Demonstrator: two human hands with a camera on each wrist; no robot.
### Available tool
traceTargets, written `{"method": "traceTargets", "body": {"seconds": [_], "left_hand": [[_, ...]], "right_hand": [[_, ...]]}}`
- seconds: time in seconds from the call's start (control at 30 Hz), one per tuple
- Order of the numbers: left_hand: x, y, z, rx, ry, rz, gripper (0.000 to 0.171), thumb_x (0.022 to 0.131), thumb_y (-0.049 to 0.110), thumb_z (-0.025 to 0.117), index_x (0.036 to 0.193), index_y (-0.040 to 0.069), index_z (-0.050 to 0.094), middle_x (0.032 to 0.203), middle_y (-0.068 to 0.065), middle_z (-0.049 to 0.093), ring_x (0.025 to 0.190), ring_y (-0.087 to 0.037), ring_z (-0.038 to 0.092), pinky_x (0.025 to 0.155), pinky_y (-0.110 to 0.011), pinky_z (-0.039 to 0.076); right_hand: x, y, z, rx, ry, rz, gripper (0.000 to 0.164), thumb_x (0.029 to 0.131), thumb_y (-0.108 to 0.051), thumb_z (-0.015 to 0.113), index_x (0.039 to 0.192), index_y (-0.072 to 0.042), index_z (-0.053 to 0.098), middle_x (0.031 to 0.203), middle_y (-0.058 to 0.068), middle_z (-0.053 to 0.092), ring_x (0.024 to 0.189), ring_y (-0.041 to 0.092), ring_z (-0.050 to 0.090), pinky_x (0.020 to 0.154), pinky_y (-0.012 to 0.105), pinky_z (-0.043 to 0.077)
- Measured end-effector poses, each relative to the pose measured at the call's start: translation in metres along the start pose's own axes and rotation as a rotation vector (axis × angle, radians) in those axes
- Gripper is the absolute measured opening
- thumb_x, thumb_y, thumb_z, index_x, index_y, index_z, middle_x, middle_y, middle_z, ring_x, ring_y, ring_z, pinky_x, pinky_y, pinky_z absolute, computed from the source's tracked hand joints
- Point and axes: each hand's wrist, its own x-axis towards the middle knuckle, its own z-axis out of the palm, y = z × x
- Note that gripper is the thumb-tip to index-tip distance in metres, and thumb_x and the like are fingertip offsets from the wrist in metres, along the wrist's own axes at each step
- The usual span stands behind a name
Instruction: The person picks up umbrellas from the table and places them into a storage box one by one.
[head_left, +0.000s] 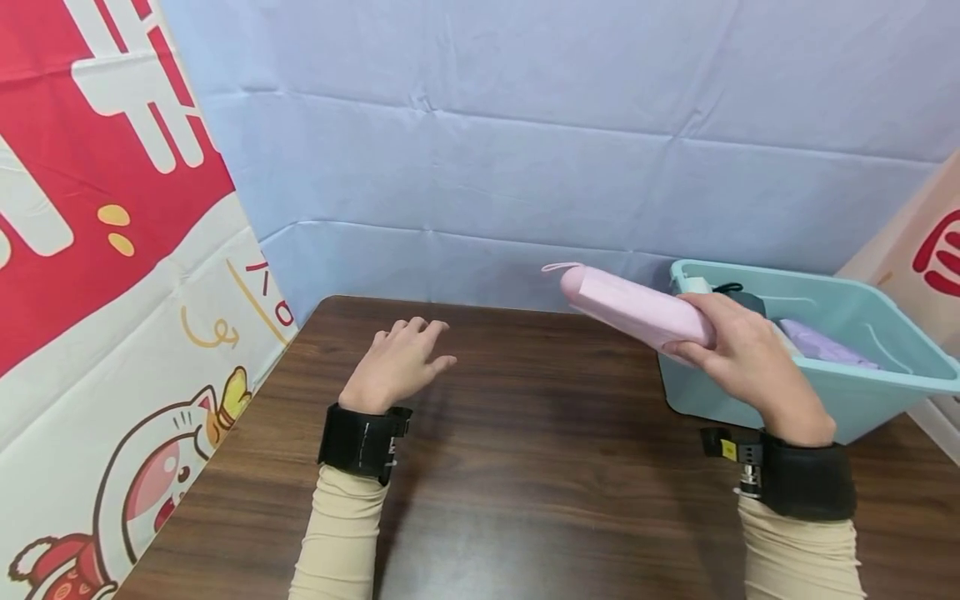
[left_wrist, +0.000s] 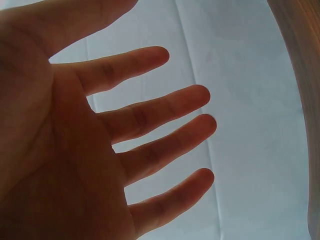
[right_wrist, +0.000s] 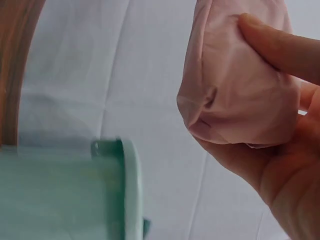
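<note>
My right hand (head_left: 750, 358) grips one end of a pink folded umbrella (head_left: 630, 307), thumb on the near side and fingers round the back. The umbrella is held in the air, tilted, its rounded tip and thin loop pointing up and to the left. In the right wrist view its pink cloth cover (right_wrist: 235, 85) is creased at the held end. Over the table's left half hovers my left hand (head_left: 396, 362); its fingers are spread and it holds nothing. The left wrist view shows the bare palm (left_wrist: 85, 135).
A light teal bin (head_left: 750, 392) stands on the table's right side, just behind and beside my right hand. Inside lie a purple cloth-like item (head_left: 825, 343) and a dark item (head_left: 742, 300). The brown wooden table (head_left: 525, 467) ends at a pale blue cloth backdrop (head_left: 480, 167).
</note>
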Motion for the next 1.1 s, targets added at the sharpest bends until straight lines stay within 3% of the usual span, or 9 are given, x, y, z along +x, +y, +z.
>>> {"method": "traceTargets", "body": {"seconds": [0.13, 0.27, 0.37, 0.5, 0.67, 0.77, 0.87, 0.97, 1.1], "left_hand": [[-0.001, -0.001, -0.001, -0.014, -0.008, -0.008, 0.053, 0.102, 0.035, 0.062, 0.146, 0.008, 0.051, 0.139, -0.016, 0.055, 0.129, -0.038, 0.05, 0.103, -0.058, 0.038], [-0.001, -0.001, -0.003, -0.024, -0.014, -0.01, 0.053, 0.102, 0.036, 0.062, 0.146, 0.008, 0.05, 0.139, -0.016, 0.056, 0.13, -0.038, 0.05, 0.104, -0.059, 0.038], [-0.001, 0.0, -0.003, -0.028, -0.02, -0.002, 0.053, 0.102, 0.035, 0.061, 0.146, 0.007, 0.05, 0.139, -0.016, 0.055, 0.13, -0.038, 0.05, 0.103, -0.059, 0.038], [-0.001, 0.001, -0.003, -0.027, -0.029, 0.003, 0.054, 0.103, 0.035, 0.061, 0.147, 0.007, 0.049, 0.14, -0.017, 0.055, 0.13, -0.038, 0.05, 0.103, -0.059, 0.039], [0.0, -0.001, -0.002, -0.02, -0.032, 0.004, 0.053, 0.103, 0.034, 0.06, 0.147, 0.006, 0.049, 0.141, -0.018, 0.054, 0.13, -0.038, 0.051, 0.102, -0.058, 0.04], [0.001, -0.002, 0.0, -0.016, -0.033, 0.004, 0.053, 0.103, 0.034, 0.06, 0.147, 0.006, 0.049, 0.141, -0.019, 0.054, 0.129, -0.038, 0.051, 0.102, -0.058, 0.041], [0.001, -0.002, 0.001, -0.016, -0.035, 0.007, 0.053, 0.103, 0.034, 0.06, 0.147, 0.006, 0.049, 0.141, -0.019, 0.054, 0.129, -0.038, 0.052, 0.101, -0.058, 0.042], [0.001, -0.001, 0.001, -0.017, -0.035, 0.008, 0.053, 0.103, 0.034, 0.061, 0.146, 0.005, 0.05, 0.14, -0.018, 0.055, 0.128, -0.038, 0.052, 0.101, -0.058, 0.042], [0.001, 0.0, 0.001, -0.014, -0.03, 0.009, 0.052, 0.103, 0.034, 0.061, 0.146, 0.006, 0.05, 0.14, -0.018, 0.055, 0.128, -0.038, 0.052, 0.101, -0.058, 0.042]], "right_hand": [[-0.004, 0.012, -0.017, -0.026, 0.032, 0.078, 0.061, 0.074, 0.002, 0.085, 0.124, 0.004, 0.051, 0.106, 0.031, 0.061, 0.082, 0.044, 0.056, 0.066, 0.048, 0.036], [-0.007, 0.027, -0.033, -0.076, 0.105, 0.115, 0.05, 0.073, 0.0, 0.086, 0.106, 0.003, 0.049, 0.089, 0.031, 0.06, 0.07, 0.037, 0.051, 0.06, 0.037, 0.033], [-0.009, 0.039, -0.042, -0.117, 0.179, 0.078, 0.054, 0.086, -0.044, 0.081, 0.086, -0.002, 0.048, 0.071, 0.021, 0.055, 0.062, 0.026, 0.043, 0.056, 0.028, 0.028], [-0.01, 0.052, -0.051, -0.154, 0.229, 0.053, 0.076, 0.075, -0.082, 0.053, 0.07, -0.007, 0.043, 0.061, 0.01, 0.046, 0.058, 0.023, 0.037, 0.058, 0.029, 0.025], [-0.01, 0.057, -0.056, -0.165, 0.203, 0.117, 0.061, 0.085, -0.051, 0.079, 0.067, -0.008, 0.041, 0.057, 0.005, 0.039, 0.057, 0.027, 0.038, 0.059, 0.031, 0.023], [-0.011, 0.059, -0.054, -0.176, 0.196, 0.18, 0.055, 0.084, -0.032, 0.084, 0.066, -0.007, 0.04, 0.056, 0.006, 0.039, 0.058, 0.031, 0.039, 0.059, 0.032, 0.023], [-0.012, 0.061, -0.052, -0.177, 0.22, 0.265, 0.049, 0.082, -0.02, 0.086, 0.068, -0.003, 0.042, 0.059, 0.017, 0.046, 0.063, 0.038, 0.043, 0.06, 0.035, 0.024], [-0.013, 0.064, -0.048, -0.172, 0.264, 0.318, 0.044, 0.08, -0.015, 0.086, 0.07, 0.001, 0.046, 0.068, 0.03, 0.054, 0.07, 0.046, 0.045, 0.064, 0.042, 0.024], [-0.012, 0.068, -0.049, -0.188, 0.265, 0.378, 0.044, 0.083, -0.022, 0.083, 0.073, 0.005, 0.049, 0.066, 0.028, 0.05, 0.079, 0.046, 0.04, 0.067, 0.044, 0.022]]}}
